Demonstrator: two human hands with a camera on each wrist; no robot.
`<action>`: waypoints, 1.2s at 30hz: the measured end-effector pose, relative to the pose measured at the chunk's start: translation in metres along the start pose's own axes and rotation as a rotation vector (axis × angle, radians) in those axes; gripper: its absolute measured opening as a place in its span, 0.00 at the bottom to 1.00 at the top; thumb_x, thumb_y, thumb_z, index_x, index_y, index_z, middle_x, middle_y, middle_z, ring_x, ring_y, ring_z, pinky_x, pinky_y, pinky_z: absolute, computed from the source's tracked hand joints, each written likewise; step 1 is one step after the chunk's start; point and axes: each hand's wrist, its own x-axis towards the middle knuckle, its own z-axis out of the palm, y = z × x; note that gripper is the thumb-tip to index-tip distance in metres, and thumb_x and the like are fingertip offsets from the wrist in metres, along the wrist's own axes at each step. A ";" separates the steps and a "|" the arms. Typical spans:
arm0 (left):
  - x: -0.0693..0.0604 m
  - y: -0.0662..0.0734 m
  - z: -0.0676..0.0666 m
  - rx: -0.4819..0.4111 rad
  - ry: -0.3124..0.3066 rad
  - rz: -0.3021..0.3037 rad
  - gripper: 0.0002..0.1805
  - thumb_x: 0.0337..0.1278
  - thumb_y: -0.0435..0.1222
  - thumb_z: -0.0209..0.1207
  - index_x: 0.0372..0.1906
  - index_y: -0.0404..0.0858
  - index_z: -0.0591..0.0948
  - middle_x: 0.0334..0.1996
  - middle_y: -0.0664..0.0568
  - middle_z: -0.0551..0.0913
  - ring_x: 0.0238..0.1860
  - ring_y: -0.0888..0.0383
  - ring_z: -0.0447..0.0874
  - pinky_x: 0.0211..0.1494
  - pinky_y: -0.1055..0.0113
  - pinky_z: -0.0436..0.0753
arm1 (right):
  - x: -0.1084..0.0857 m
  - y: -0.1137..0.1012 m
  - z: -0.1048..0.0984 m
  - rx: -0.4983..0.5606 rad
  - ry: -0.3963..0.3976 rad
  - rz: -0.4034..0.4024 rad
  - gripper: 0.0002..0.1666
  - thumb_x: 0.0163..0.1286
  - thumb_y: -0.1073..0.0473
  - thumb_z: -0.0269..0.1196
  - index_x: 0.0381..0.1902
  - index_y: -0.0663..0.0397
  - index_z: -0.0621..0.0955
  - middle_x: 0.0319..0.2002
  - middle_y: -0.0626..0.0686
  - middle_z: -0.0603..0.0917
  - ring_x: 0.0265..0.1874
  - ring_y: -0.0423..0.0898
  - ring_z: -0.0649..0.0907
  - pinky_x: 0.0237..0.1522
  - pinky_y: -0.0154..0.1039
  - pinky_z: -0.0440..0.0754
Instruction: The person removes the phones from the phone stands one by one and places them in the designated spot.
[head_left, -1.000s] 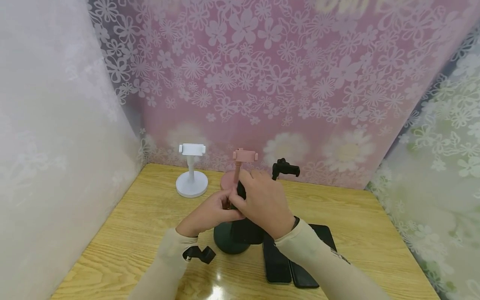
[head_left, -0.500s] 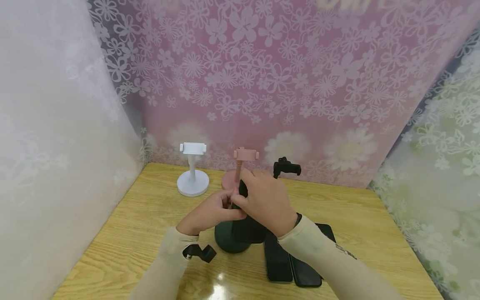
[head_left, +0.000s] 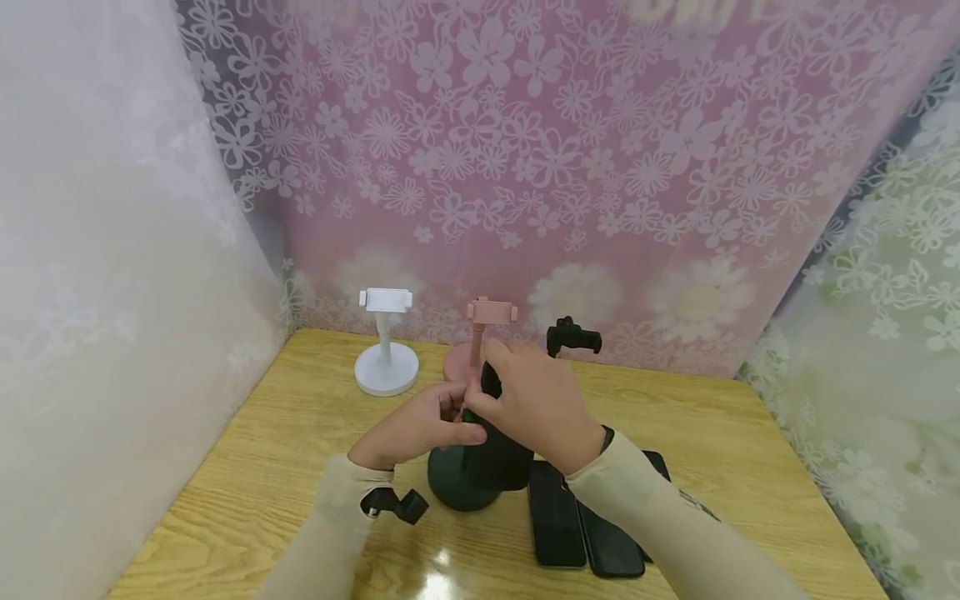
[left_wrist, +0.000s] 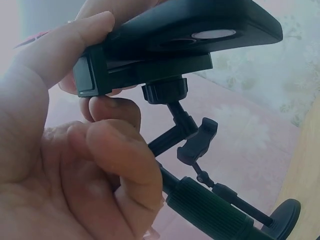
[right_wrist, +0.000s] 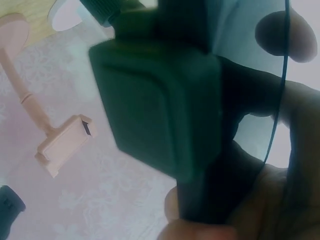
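Observation:
A dark green phone stand [head_left: 453, 487] stands on the table in front of me. In its clamp [left_wrist: 95, 75] is a dark smartphone [left_wrist: 200, 25]. My left hand [head_left: 408, 429] pinches the clamp's end, thumb above and fingers curled beneath, as the left wrist view shows. My right hand [head_left: 540, 404] grips the upper part of the phone from the right. The right wrist view shows the clamp's green end close up, with right-hand fingers around the phone. In the head view, the hands hide much of the clamp and the stand's neck.
Along the back stand a white phone stand [head_left: 386, 367], a pink phone stand [head_left: 492, 312] and a black phone stand [head_left: 573, 337]. Dark phones [head_left: 557, 517] lie at the right, partly under my right forearm. A patterned curtain rises behind the wooden table [head_left: 300, 433].
The phone has tilted slightly, showing more of its lower edge toward the right. My right hand has shifted slightly right. The left hand keeps nearly the same place.

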 end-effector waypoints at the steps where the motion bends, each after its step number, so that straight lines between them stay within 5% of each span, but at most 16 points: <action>1: 0.000 0.000 0.000 0.001 -0.004 0.004 0.29 0.58 0.60 0.70 0.49 0.41 0.79 0.24 0.54 0.72 0.20 0.57 0.67 0.26 0.67 0.73 | -0.001 0.001 0.000 0.006 -0.003 -0.001 0.13 0.67 0.51 0.65 0.32 0.49 0.74 0.17 0.45 0.64 0.14 0.41 0.64 0.15 0.33 0.54; 22: 0.004 -0.005 0.004 -0.018 -0.024 0.037 0.34 0.52 0.65 0.69 0.45 0.39 0.78 0.27 0.53 0.76 0.23 0.60 0.71 0.29 0.59 0.76 | -0.008 0.006 -0.002 0.056 -0.006 -0.029 0.17 0.66 0.49 0.66 0.28 0.47 0.69 0.17 0.43 0.61 0.12 0.39 0.59 0.15 0.32 0.51; 36: 0.006 -0.006 0.004 -0.086 -0.023 0.090 0.31 0.53 0.60 0.71 0.44 0.38 0.78 0.24 0.54 0.73 0.22 0.61 0.69 0.28 0.68 0.74 | -0.009 0.012 0.007 0.102 0.075 -0.067 0.17 0.66 0.50 0.65 0.28 0.47 0.69 0.18 0.43 0.59 0.14 0.38 0.58 0.17 0.32 0.51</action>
